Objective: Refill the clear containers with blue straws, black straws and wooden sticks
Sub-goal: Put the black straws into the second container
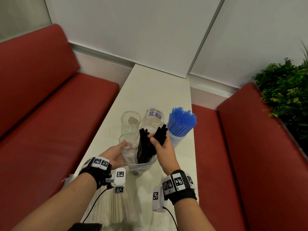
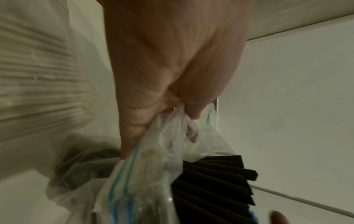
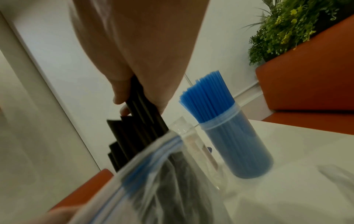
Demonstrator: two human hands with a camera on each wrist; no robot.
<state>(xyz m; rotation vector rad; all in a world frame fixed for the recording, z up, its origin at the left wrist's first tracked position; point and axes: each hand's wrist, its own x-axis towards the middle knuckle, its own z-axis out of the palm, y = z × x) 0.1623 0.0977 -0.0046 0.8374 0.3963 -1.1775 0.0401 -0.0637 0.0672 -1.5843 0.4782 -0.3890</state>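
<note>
Table (image 1: 150, 90) runs away from the person, between a bench (image 1: 50, 114) on the left and a bench (image 1: 250, 147) on the right. Three containers stand in a row across the table: left jar (image 1: 130, 124), middle jar (image 1: 154, 118), right jar (image 1: 177, 139) with straws (image 1: 181, 120) upright in it. Bag (image 1: 141, 162) sits just before the jars, straws (image 1: 144, 147) standing in it. Left hand (image 1: 116, 154) is at the bag's left side, right hand (image 1: 162, 144) at its right, on a bundle (image 1: 160, 133) above the bag. Plant (image 1: 286, 90) is behind the right bench
</note>
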